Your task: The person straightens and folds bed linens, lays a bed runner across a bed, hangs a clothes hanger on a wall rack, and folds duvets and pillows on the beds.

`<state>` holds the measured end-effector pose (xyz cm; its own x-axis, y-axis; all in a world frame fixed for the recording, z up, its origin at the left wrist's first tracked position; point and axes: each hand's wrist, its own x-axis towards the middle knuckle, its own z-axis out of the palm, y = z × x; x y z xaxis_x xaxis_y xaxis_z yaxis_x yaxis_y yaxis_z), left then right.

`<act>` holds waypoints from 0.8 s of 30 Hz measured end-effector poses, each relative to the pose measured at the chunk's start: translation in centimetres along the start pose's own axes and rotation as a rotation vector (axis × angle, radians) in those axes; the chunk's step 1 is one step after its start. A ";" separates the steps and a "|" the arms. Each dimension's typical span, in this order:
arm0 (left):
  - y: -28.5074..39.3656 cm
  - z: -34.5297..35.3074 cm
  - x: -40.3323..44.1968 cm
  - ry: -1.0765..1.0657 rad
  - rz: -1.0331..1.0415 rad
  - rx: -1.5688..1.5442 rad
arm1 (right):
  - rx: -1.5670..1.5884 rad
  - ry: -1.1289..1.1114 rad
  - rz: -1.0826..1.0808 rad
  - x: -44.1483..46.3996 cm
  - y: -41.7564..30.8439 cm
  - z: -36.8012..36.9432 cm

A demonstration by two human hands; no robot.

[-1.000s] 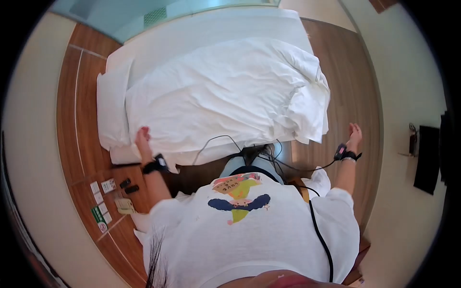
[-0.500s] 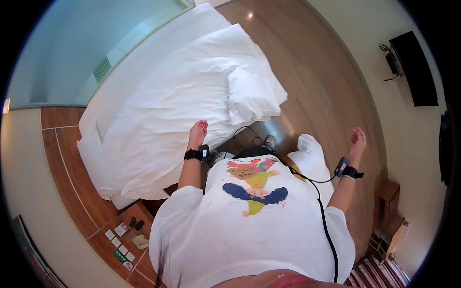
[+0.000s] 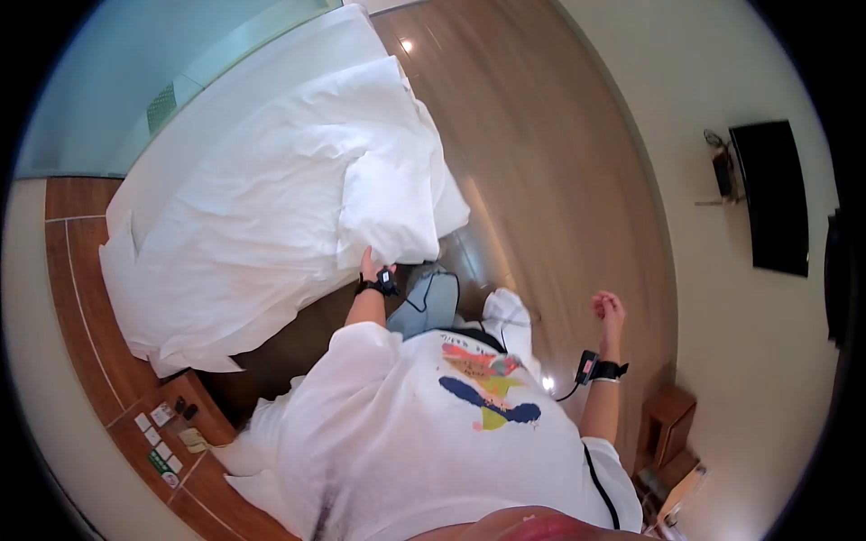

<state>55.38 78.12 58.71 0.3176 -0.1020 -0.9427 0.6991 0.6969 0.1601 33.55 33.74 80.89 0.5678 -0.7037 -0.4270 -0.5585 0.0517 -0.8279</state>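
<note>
My left hand [image 3: 371,265] is at the near edge of a white pillow [image 3: 390,206], its fingers partly stretched out. Whether it touches the pillow I cannot tell. The pillow lies on a rumpled white duvet [image 3: 257,171] spread over the bed. Off to the right, my right hand [image 3: 611,314] hangs over the wooden floor with loosely bent fingers and nothing visible in it. Both wrists carry black straps with small devices. Beside my legs is a bunched white cloth [image 3: 507,311], partly hidden by my body.
A bedside shelf [image 3: 203,401] at lower left holds cards and small dark items. Thin cables run by my legs. A television [image 3: 771,198] hangs on the right wall, above wooden furniture [image 3: 666,424]. Frosted glass [image 3: 81,117] borders the bed's far side.
My body has turned and leaned, and the bed and pillow appear farther left. My left hand has come close to the pillow's edge. The right hand is lower in view with its fingers bent.
</note>
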 end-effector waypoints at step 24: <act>-3.1 7.1 2.8 0.936 0.687 0.939 | 0.036 -0.397 0.395 43.1 -8.2 -3.9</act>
